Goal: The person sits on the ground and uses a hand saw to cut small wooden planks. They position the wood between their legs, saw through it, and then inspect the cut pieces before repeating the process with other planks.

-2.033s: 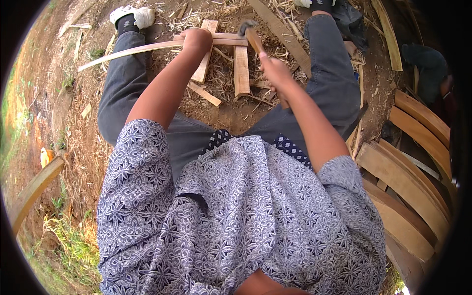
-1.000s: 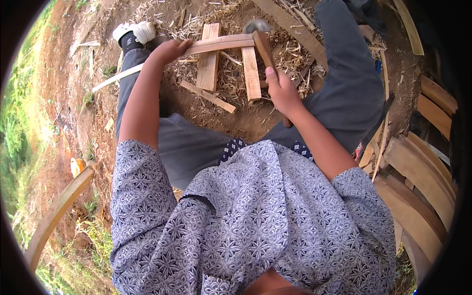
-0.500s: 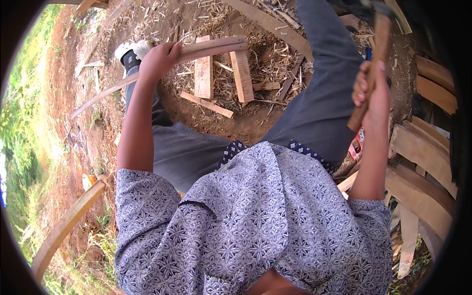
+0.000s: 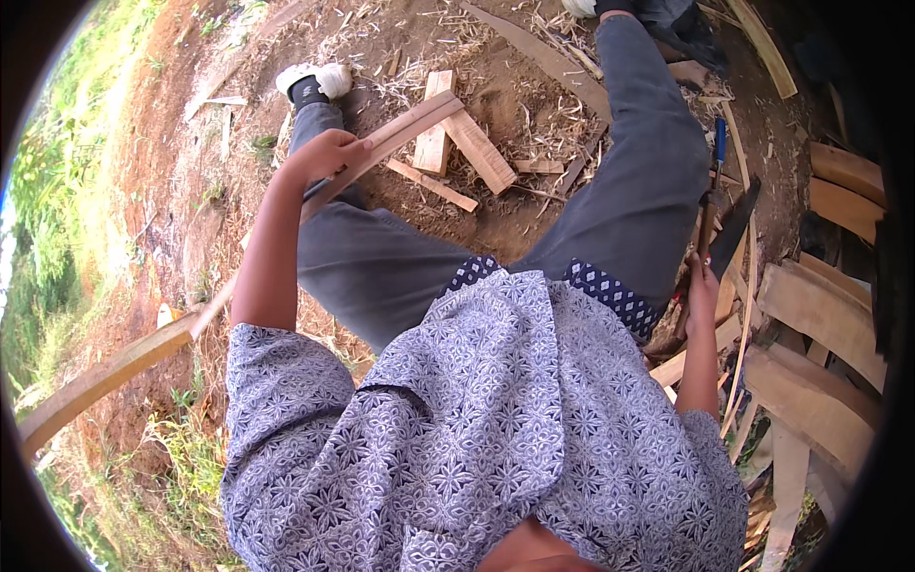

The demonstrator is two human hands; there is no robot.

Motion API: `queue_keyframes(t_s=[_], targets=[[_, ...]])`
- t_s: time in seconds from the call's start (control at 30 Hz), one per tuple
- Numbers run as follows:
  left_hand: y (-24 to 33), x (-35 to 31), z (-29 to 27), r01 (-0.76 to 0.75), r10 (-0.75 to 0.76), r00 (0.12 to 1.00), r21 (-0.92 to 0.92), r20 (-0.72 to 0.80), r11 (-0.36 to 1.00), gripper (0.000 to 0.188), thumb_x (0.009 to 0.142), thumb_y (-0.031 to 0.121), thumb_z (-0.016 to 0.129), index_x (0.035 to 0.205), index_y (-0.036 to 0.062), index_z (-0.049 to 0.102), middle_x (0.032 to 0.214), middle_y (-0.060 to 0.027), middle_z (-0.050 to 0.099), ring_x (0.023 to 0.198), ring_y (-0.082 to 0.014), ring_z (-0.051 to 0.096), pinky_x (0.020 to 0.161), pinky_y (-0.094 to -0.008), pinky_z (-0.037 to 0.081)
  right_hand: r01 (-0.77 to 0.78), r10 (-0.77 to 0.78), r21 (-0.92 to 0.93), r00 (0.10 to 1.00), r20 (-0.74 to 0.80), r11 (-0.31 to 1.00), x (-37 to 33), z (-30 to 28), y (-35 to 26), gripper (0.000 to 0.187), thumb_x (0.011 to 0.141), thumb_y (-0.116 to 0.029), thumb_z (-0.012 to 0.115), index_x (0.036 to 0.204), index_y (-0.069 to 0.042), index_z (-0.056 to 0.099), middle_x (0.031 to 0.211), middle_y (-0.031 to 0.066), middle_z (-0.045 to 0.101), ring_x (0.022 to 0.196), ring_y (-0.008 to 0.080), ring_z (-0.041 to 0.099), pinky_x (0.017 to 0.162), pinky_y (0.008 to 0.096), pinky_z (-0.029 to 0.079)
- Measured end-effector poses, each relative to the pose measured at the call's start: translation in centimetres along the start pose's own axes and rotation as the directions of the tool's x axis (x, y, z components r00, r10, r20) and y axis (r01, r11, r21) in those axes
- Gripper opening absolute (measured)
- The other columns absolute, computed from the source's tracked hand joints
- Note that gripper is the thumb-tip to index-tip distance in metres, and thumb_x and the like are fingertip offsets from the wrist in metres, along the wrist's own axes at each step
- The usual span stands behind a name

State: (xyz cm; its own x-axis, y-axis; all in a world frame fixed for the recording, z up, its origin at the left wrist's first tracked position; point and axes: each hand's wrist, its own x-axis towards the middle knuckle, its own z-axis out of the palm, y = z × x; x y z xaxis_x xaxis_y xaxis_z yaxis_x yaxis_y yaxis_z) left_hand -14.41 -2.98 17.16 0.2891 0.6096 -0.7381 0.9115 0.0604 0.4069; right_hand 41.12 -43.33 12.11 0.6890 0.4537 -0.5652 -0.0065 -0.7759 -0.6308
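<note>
My left hand (image 4: 329, 157) is closed around a long, curved wooden strip (image 4: 410, 122). The strip's far end rests at the top of a short wooden block (image 4: 479, 153); its other end runs back under my left forearm. Beside my right thigh, my right hand (image 4: 702, 291) is low among tools, its fingers curled; what they grip is partly hidden. Close to it are a brown handle (image 4: 706, 229), a dark, broad blade (image 4: 734, 229) and a slim tool with a blue handle (image 4: 720, 140).
Another block (image 4: 434, 119) and a thin offcut (image 4: 434, 185) lie between my legs among wood shavings. Curved boards (image 4: 810, 381) are stacked at the right. A thick curved beam (image 4: 105, 381) lies at the left, with grass beyond.
My right hand has come down from a raised position with a wooden-handled tool to the tools beside my thigh. My left hand has drawn the strip nearer and tilted it.
</note>
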Motion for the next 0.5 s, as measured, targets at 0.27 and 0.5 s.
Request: queue_keyframes(t_s=[0.27, 0.5], targets=[[-2.1, 0.7, 2.9, 0.071, 0.030, 0.962, -0.357, 0.270, 0.931, 0.042, 0.104, 0.043, 0.060, 0.128, 0.0081, 0.063, 0.091, 0.0012, 0.058, 0.075, -0.0104, 0.057, 0.062, -0.0284, 0.052, 0.260, -0.260, 0.009, 0.962, 0.087, 0.966, 8.9, 2.0, 12.9, 0.040, 0.102, -0.019, 0.059, 0.137, 0.001, 0.059, 0.126, 0.0085, 0.070, 0.112, 0.0185, 0.066, 0.097, 0.0291, 0.049], [-1.2, 1.1, 4.3, -0.012, 0.072, 0.980, -0.302, 0.186, 0.953, 0.051, 0.105, 0.049, 0.053, 0.136, 0.0098, 0.061, 0.100, 0.0004, 0.060, 0.080, -0.0114, 0.058, 0.073, -0.0317, 0.054, 0.023, -0.025, 0.160, 1.000, 0.009, 0.987, 7.5, 1.4, 8.6, 0.045, 0.105, -0.041, 0.056, 0.129, -0.003, 0.063, 0.099, 0.0064, 0.066, 0.080, 0.0178, 0.062, 0.071, 0.0347, 0.051]])
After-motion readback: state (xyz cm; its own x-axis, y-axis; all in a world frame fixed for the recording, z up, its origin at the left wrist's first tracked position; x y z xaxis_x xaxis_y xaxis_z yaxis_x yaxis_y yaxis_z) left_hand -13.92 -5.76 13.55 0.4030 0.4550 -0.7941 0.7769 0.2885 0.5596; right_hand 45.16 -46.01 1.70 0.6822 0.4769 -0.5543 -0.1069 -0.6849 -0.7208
